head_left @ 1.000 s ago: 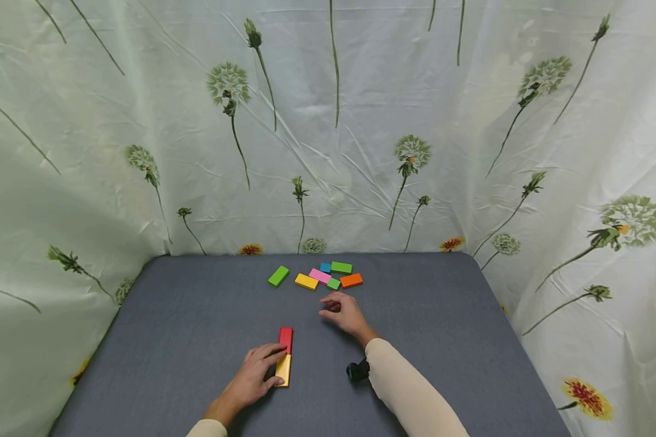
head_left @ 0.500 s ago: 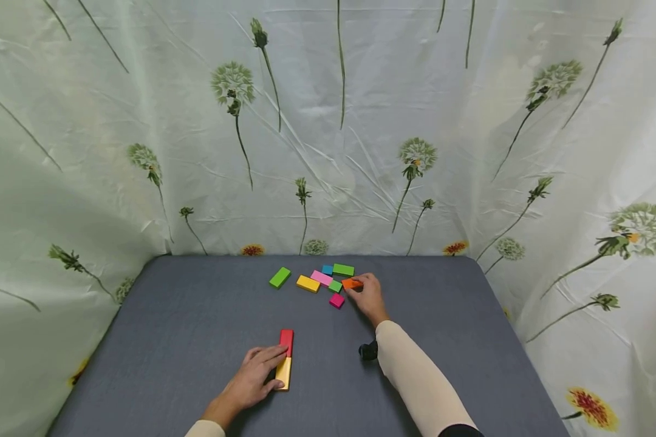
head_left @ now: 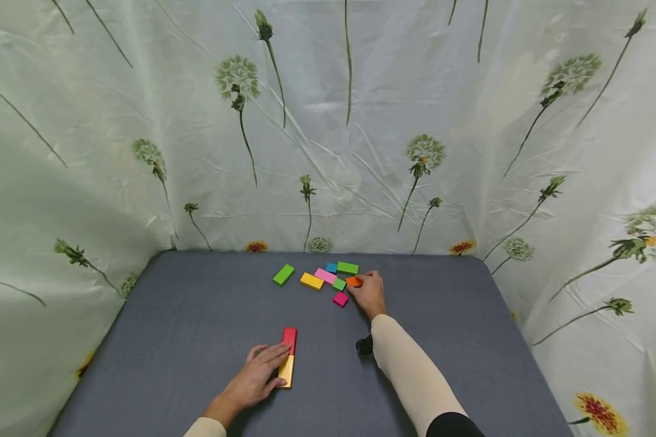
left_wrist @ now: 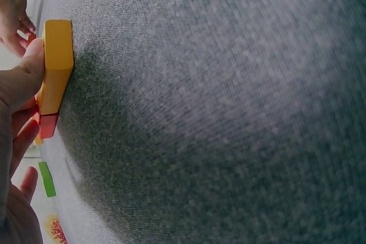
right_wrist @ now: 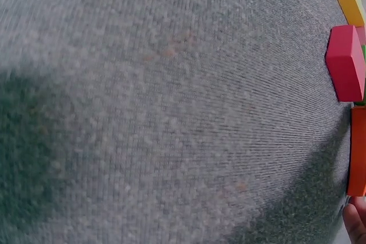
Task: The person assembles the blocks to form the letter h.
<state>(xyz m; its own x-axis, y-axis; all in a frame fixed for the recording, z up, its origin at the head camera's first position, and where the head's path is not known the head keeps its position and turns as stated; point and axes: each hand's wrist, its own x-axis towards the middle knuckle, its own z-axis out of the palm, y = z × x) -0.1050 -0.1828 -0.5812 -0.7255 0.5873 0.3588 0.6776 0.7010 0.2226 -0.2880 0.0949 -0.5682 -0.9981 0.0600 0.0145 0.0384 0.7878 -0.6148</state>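
Note:
My left hand (head_left: 256, 375) rests on two blocks laid end to end, a red block (head_left: 289, 338) farther off and a yellow block (head_left: 287, 371) nearer. Its fingers lie across the red one; the thumb touches the yellow block's near part, also in the left wrist view. At the far side, my right hand (head_left: 369, 295) pinches an orange block (head_left: 353, 281) between thumb and fingers, partly covering it. A fingertip shows at the end of that block in the right wrist view. A pink-red small block (head_left: 340, 299) lies just left of the hand.
Beside the orange block lie a small green block (head_left: 339, 284), a pink block (head_left: 325, 276), a blue block (head_left: 331, 267), a long green block (head_left: 348, 267) and another yellow block (head_left: 311, 281). Farther left is a green block (head_left: 283, 275). A flowered curtain (head_left: 350, 152) hangs behind the table (head_left: 197, 315).
My right hand has reached away and slightly right to the orange block, taking hold of it and uncovering the pink-red block. The left hand has stayed on its two blocks.

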